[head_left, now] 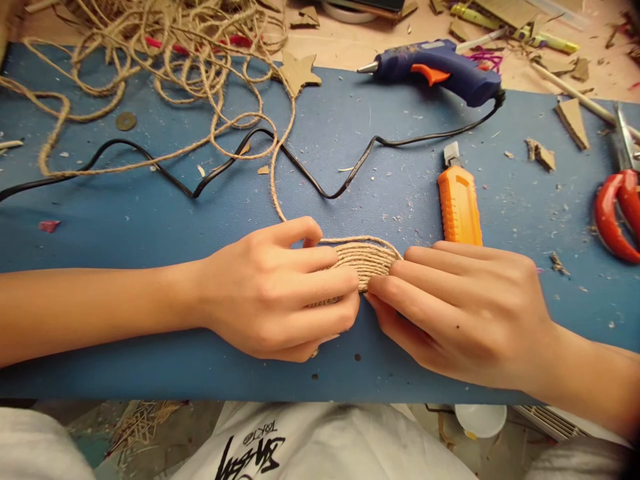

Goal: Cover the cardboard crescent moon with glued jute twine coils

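Note:
A flat piece wound with jute twine (364, 259) lies on the blue mat (150, 220) between both hands. My left hand (280, 290) covers its left side, fingers curled over the coils. My right hand (465, 310) presses fingertips against its right edge. A loose twine strand (276, 180) runs from the piece up to a tangled twine heap (175, 47) at the far left.
An orange utility knife (459, 200) lies just beyond my right hand. A blue glue gun (440, 67) rests at the far edge, its black cord (200, 183) snaking across the mat. Red-handled scissors (617, 207) sit at right. A cardboard star (297, 72) and scraps lie about.

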{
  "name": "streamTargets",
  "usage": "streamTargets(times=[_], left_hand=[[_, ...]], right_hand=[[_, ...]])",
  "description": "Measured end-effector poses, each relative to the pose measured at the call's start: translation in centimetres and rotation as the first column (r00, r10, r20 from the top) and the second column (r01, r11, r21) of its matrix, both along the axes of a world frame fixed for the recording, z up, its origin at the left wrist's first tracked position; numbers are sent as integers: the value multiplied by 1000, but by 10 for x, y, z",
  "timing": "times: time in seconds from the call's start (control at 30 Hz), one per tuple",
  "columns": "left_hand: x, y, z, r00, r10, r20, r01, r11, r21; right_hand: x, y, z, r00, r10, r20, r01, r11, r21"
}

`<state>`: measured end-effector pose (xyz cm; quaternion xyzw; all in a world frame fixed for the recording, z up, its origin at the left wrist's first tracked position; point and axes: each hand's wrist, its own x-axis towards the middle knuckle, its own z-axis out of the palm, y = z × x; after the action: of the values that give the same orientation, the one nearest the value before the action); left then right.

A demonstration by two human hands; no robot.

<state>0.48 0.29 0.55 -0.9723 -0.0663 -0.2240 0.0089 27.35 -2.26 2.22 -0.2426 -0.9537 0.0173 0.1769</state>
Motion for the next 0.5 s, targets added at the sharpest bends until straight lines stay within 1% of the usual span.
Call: streamTargets(times=[0.17, 0.37, 0.5], left_hand=[[0, 1, 0, 1000, -17, -1, 17, 1000, -23], [-1, 1, 0, 1000, -15, -12, 15, 999, -30], [-2, 1, 0, 1000, -11, -19, 10, 999, -34]], right_hand=[[5, 2, 1, 1000, 11, -22, -11, 1000, -15], [10, 6, 1, 999, 44, -27, -45, 996, -71], [11, 7, 0, 997, 61, -40, -64, 995, -71]])
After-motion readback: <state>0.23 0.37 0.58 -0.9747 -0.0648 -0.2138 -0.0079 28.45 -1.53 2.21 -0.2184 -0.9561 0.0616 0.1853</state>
